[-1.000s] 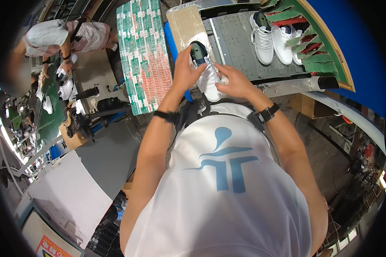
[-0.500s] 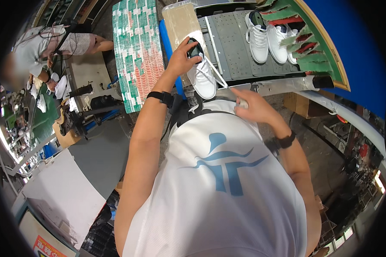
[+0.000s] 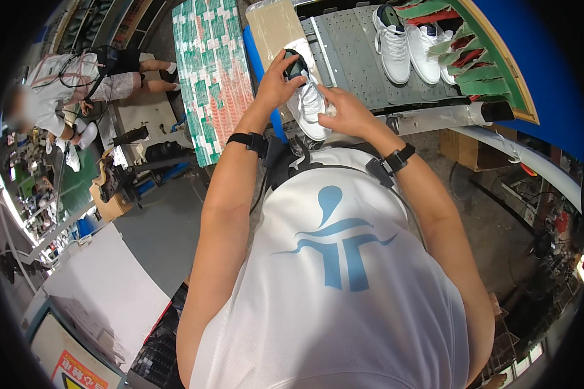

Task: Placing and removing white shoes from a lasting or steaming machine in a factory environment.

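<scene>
A white sneaker [image 3: 309, 117] with a dark lining lies toe toward me on the tan board at the near end of the conveyor. My left hand [image 3: 280, 83] grips its collar and tongue, thumb near the top eyelets and fingers at the dark opening. Close against the shoe's right side is my right hand [image 3: 347, 111], its index finger at the upper laces and its thumb lower by the side. White shoelace [image 3: 311, 83] runs toward those fingertips, which appear closed on it, though the exact grip is partly hidden.
More white sneakers [image 3: 394, 55] stand on the grey conveyor [image 3: 350, 58] beside a green strip curtain [image 3: 483, 81]. Stacked green-and-white patterned sheets [image 3: 211, 84] lie to the left. A co-worker [image 3: 71, 81] handles white shoes at the far left. A cardboard box [image 3: 477, 149] sits below, right.
My right hand has moved up and left from the pulled-out lace to the sneaker's laces. The lace is no longer stretched out. My left hand stays on the collar.
</scene>
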Tool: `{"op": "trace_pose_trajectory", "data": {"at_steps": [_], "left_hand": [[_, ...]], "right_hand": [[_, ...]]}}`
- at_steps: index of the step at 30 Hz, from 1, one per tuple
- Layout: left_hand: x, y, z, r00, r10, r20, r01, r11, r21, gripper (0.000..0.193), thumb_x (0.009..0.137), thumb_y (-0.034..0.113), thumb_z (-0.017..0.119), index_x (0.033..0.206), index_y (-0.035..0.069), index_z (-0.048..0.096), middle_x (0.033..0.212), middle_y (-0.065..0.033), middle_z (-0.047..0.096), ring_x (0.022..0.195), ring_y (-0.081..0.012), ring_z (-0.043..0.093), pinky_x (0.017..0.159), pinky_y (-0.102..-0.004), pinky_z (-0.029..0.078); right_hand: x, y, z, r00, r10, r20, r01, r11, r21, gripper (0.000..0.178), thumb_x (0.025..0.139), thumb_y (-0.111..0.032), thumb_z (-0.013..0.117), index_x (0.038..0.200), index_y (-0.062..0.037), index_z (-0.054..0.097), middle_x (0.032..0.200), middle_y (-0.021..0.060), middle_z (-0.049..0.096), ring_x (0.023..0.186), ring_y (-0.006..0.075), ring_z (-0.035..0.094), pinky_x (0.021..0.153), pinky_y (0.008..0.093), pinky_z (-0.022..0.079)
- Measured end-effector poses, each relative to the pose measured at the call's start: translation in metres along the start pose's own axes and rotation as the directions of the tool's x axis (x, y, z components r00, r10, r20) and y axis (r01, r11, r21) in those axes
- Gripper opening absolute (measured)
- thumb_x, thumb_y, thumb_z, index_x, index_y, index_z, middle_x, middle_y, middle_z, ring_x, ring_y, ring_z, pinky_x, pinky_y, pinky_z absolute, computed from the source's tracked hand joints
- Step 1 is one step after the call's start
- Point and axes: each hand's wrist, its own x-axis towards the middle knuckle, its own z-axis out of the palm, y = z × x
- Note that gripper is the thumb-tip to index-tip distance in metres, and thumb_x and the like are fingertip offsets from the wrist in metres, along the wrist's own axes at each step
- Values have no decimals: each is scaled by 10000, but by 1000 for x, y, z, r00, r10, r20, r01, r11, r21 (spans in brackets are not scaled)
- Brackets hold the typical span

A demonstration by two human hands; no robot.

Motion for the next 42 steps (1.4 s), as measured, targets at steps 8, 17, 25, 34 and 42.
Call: {"op": "trace_pose_trajectory", "data": {"at_steps": [8,17,25,34,42], "left_hand": [[3,-9,-5,991,-118,59,125,982,-138,666,805,270,916,1432,191,706,1710,-180,388,1454,-363,550,1132,-405,513],[8,-9,-10,990,-74,117,89,987,-134,700,815,335,926,1462,218,684,1709,-210,375,1451,-357,555,1139,-398,502],[4,-21,-3,991,-107,80,121,975,-186,640,852,270,911,1448,195,692,1714,-184,377,1466,-330,535,1146,-388,496],[4,-13,0,994,-96,44,103,968,-227,642,832,254,916,1433,174,704,1692,-217,404,1374,-336,629,1070,-381,547],[1,-5,-10,986,-131,107,158,939,-306,620,866,186,897,1451,200,692,1721,-177,372,1510,-310,486,1181,-386,461]], "right_hand": [[-62,-39,-17,999,11,52,0,977,-213,752,837,-297,728,1474,62,551,1087,220,677,991,401,660,944,488,499],[16,-12,22,968,-245,51,247,904,-348,769,825,-329,739,1458,66,556,1059,234,684,988,401,674,945,504,480],[3,-25,23,984,-81,158,89,995,-40,720,843,-294,741,1437,78,577,1059,222,683,996,402,674,921,457,524],[-1,-18,12,975,-194,105,212,955,-205,771,790,-325,741,1429,80,591,1059,243,692,997,427,677,925,516,508],[-4,-20,19,969,-114,220,145,981,-130,834,764,-359,739,1437,105,571,1067,259,690,1010,437,676,933,517,506]]}}
